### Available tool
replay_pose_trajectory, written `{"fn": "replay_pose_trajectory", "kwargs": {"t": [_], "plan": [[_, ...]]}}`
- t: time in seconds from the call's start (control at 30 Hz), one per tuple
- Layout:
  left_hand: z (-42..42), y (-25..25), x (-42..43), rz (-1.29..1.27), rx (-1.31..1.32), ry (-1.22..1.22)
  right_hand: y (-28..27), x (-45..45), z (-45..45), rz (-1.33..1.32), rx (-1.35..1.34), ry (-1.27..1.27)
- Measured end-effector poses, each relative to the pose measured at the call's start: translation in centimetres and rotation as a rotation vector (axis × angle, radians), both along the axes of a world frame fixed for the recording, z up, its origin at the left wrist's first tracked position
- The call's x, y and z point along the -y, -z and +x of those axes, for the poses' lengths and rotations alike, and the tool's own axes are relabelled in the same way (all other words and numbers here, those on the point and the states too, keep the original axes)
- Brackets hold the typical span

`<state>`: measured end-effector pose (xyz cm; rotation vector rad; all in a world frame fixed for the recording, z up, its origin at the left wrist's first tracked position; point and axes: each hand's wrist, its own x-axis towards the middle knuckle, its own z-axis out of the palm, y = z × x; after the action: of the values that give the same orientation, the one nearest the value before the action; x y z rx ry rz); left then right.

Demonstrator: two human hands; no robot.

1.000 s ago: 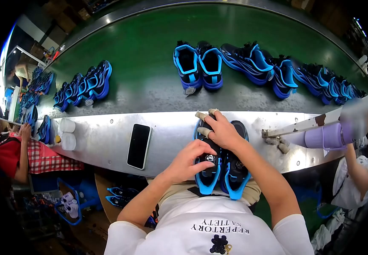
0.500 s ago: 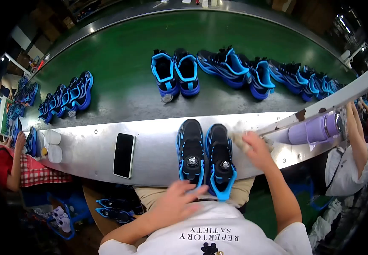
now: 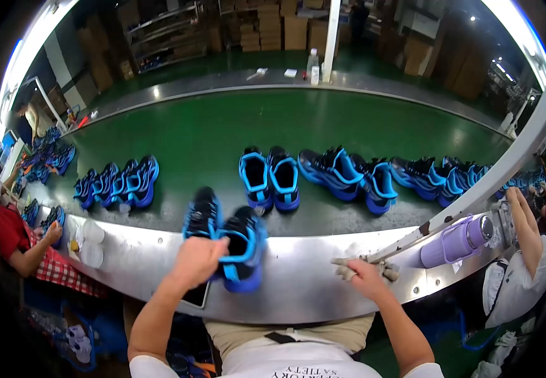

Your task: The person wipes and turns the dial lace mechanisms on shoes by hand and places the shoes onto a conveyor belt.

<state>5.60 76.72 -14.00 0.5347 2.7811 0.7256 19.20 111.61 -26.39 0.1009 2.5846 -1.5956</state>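
Note:
My left hand (image 3: pixel 199 261) is closed on a pair of dark blue sneakers (image 3: pixel 243 277) with bright blue collars, gripping them at the heel ends. The pair is over the far edge of the metal ledge (image 3: pixel 298 277), toes pointing away from me. My right hand (image 3: pixel 366 278) is farther right, its fingers closed on a crumpled greyish cloth (image 3: pixel 345 271) at the foot of the white post. A phone (image 3: pixel 196 297) lies on the ledge, mostly hidden by my left hand and arm.
More matching sneakers (image 3: pixel 270 179) stand in pairs on the green conveyor belt (image 3: pixel 216 120). At right are a chipped white post (image 3: pixel 437 227) and a purple bottle (image 3: pixel 452 244). White cups (image 3: pixel 92 242) stand at left. Co-workers sit on both sides.
My left hand has taken hold of the sneakers and carried them forward and left from the ledge in front of me. My right hand stays by the post with the cloth. The view has tilted up.

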Motion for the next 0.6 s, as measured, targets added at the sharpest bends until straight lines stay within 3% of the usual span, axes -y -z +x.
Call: {"fn": "replay_pose_trajectory", "kwargs": {"t": [0.07,0.17,0.2,0.27,0.3,0.37,0.4,0.47,0.53,0.57,0.6], "plan": [[-5.4,3.7,1.9,-0.042,-0.306,0.083,-1.9,1.5,-2.8,0.157,-0.029,-0.052],[-13.5,8.1,4.3,-0.061,-0.387,0.099,-4.7,3.4,-8.1,0.262,-0.006,-0.071],[-15.5,9.9,5.2,-0.100,-0.393,0.117,-2.4,3.1,-10.4,0.302,-0.157,-0.104],[-20.3,17.3,7.3,-0.114,-0.487,0.081,-2.8,4.0,-13.8,0.387,-0.174,-0.089],[-20.2,15.3,6.1,-0.296,-0.444,0.000,-3.4,4.4,-15.3,0.434,-0.180,-0.071],[-17.0,11.7,2.2,-0.194,-0.979,-0.259,-4.0,5.1,-17.6,0.534,-0.111,-0.088],[-16.0,9.7,0.1,0.044,-0.938,-0.248,-3.6,5.5,-18.7,0.582,-0.103,-0.080],[-14.9,8.5,-2.7,0.071,-0.892,-0.036,-3.1,6.4,-21.0,0.638,-0.010,-0.076],[-15.3,11.1,-5.0,0.377,-0.461,0.163,-1.2,7.5,-22.5,0.693,0.027,-0.062],[-15.0,11.6,-6.1,0.417,-0.145,0.111,-0.3,8.1,-22.9,0.703,0.041,-0.046],[-15.7,14.1,-6.7,0.377,-0.227,0.121,0.2,8.5,-22.8,0.690,0.012,-0.007]]}}
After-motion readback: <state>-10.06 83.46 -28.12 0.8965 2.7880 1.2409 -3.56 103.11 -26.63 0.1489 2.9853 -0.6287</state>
